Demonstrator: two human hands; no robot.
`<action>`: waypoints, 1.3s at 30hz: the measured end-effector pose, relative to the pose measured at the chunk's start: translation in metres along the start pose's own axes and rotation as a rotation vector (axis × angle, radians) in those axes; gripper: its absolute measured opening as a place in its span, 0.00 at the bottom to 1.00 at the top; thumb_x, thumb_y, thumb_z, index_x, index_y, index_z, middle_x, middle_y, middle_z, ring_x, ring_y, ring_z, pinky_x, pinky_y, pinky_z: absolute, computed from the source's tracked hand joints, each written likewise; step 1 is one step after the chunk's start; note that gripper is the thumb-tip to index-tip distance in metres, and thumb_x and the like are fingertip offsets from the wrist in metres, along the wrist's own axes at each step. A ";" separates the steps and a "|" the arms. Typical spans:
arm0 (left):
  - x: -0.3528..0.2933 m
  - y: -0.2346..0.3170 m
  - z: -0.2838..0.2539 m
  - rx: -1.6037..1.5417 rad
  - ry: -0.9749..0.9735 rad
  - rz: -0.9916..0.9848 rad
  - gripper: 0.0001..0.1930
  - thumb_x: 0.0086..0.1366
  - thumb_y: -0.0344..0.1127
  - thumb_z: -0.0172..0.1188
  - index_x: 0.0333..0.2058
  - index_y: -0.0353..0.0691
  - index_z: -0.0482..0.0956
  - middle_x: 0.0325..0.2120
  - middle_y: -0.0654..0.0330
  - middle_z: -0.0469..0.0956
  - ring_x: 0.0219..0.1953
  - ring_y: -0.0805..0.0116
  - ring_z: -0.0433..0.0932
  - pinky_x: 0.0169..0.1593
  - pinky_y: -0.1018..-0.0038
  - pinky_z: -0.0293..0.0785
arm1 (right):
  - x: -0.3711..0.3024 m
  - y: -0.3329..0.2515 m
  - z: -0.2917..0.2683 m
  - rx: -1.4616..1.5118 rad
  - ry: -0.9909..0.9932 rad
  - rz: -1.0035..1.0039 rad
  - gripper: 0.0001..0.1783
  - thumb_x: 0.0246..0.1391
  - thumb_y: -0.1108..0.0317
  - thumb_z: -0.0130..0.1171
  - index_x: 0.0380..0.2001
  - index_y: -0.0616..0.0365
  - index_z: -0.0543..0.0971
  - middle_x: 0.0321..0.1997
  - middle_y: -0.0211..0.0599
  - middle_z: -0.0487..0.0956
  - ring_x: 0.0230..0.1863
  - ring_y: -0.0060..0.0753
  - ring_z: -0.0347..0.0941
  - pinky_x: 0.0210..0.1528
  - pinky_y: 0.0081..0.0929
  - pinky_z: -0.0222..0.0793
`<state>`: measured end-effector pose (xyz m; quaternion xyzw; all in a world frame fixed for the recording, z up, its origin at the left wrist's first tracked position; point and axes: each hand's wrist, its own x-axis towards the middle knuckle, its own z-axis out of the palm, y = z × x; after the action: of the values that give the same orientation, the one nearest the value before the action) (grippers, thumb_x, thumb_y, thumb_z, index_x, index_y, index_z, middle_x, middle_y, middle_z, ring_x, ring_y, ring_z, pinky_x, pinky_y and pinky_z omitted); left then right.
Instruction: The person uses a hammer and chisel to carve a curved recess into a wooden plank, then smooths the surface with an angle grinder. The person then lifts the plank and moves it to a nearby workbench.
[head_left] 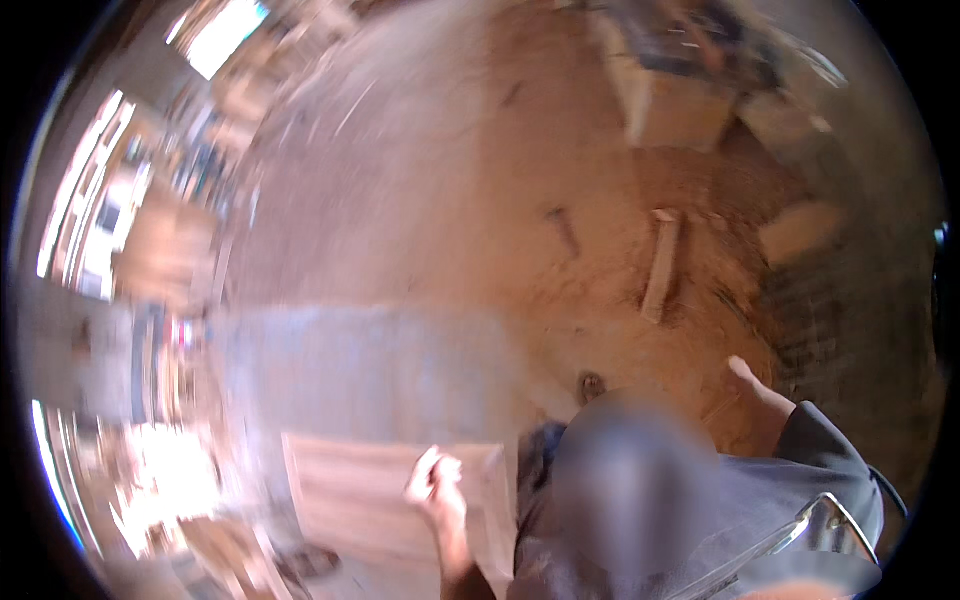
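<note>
My left hand [437, 478] is raised at the lower middle, its fingers curled in and nothing visible between them. Behind it, in the picture, lies a pale framed wooden panel [340, 485]; whether the hand touches it I cannot tell. My right hand [745, 375] hangs out to the right, below a dark sleeve. Motion smears its fingers, and no held thing shows there. Ahead of that hand, a short wooden board [660, 268] lies on brown sawdust.
Sawdust [610, 220] covers much of the floor, with a small dark piece [565, 232] on it. At the far right stands a box-like wooden block [680, 108] with clutter above it. Stacked boards [165, 250] and bright windows [100, 200] line the left side.
</note>
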<state>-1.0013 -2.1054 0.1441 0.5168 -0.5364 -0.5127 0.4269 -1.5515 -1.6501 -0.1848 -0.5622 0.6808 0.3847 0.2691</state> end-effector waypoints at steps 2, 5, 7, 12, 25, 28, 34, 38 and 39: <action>-0.026 -0.049 -0.005 -0.036 0.013 -0.097 0.14 0.65 0.20 0.55 0.49 0.24 0.80 0.23 0.61 0.77 0.23 0.76 0.72 0.29 0.79 0.70 | 0.074 0.046 -0.086 -0.217 0.191 -0.007 0.11 0.57 0.63 0.58 0.35 0.54 0.86 0.34 0.41 0.84 0.34 0.42 0.81 0.36 0.38 0.76; -0.050 -0.092 -0.014 -0.088 0.140 -0.215 0.15 0.67 0.22 0.55 0.51 0.25 0.79 0.21 0.64 0.74 0.22 0.78 0.70 0.27 0.80 0.68 | 0.163 0.047 -0.245 0.174 0.546 -0.012 0.13 0.62 0.65 0.54 0.42 0.58 0.84 0.38 0.42 0.84 0.35 0.40 0.81 0.38 0.37 0.76; -0.045 -0.107 -0.012 -0.175 0.259 -0.301 0.15 0.69 0.24 0.55 0.52 0.26 0.80 0.19 0.65 0.73 0.20 0.79 0.69 0.25 0.80 0.66 | 0.197 0.011 -0.357 1.303 0.343 -0.121 0.16 0.62 0.67 0.51 0.50 0.59 0.81 0.39 0.41 0.84 0.36 0.42 0.81 0.38 0.39 0.77; 0.023 -0.132 -0.032 -0.267 0.439 -0.429 0.16 0.71 0.26 0.54 0.54 0.25 0.79 0.19 0.65 0.73 0.19 0.78 0.68 0.24 0.80 0.66 | 0.192 -0.104 -0.602 0.736 0.416 -0.127 0.20 0.62 0.66 0.49 0.55 0.56 0.79 0.44 0.46 0.84 0.43 0.46 0.81 0.45 0.40 0.77; 0.311 -0.098 -0.232 0.181 0.587 -0.097 0.06 0.68 0.23 0.56 0.40 0.31 0.81 0.28 0.55 0.82 0.32 0.67 0.81 0.39 0.72 0.76 | 0.281 -0.157 -0.687 0.563 0.048 0.019 0.13 0.62 0.65 0.54 0.43 0.60 0.82 0.42 0.48 0.83 0.46 0.46 0.79 0.48 0.43 0.73; 0.367 -0.091 -0.270 0.235 0.617 -0.020 0.06 0.66 0.22 0.57 0.39 0.32 0.82 0.28 0.55 0.81 0.30 0.65 0.80 0.37 0.72 0.75 | 0.324 -0.209 -0.691 0.471 -0.013 -0.069 0.14 0.61 0.65 0.54 0.44 0.60 0.82 0.44 0.49 0.83 0.46 0.47 0.79 0.48 0.43 0.73; 0.472 -0.133 -0.354 0.422 0.495 0.046 0.10 0.60 0.19 0.58 0.37 0.36 0.85 0.24 0.50 0.77 0.26 0.53 0.77 0.32 0.66 0.74 | 0.434 -0.335 -0.808 0.380 -0.043 -0.190 0.17 0.61 0.64 0.55 0.48 0.61 0.82 0.46 0.52 0.82 0.46 0.48 0.80 0.48 0.44 0.75; 0.479 -0.232 -0.428 0.608 0.551 -0.269 0.15 0.57 0.24 0.56 0.41 0.38 0.87 0.21 0.51 0.75 0.23 0.52 0.76 0.29 0.63 0.72 | 0.514 -0.422 -0.970 0.336 0.065 -0.252 0.19 0.60 0.64 0.55 0.50 0.61 0.81 0.48 0.54 0.82 0.47 0.49 0.80 0.49 0.44 0.75; 0.465 -0.259 -0.441 0.646 0.614 -0.347 0.16 0.56 0.24 0.55 0.41 0.36 0.87 0.18 0.54 0.74 0.20 0.56 0.74 0.27 0.64 0.71 | 0.531 -0.446 -1.022 0.329 0.111 -0.265 0.19 0.60 0.63 0.55 0.50 0.62 0.81 0.48 0.54 0.82 0.47 0.49 0.81 0.49 0.44 0.75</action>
<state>-0.5825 -2.5989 -0.0980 0.8326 -0.4232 -0.2072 0.2911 -1.1682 -2.8232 -0.1361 -0.6157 0.6682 0.1983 0.3676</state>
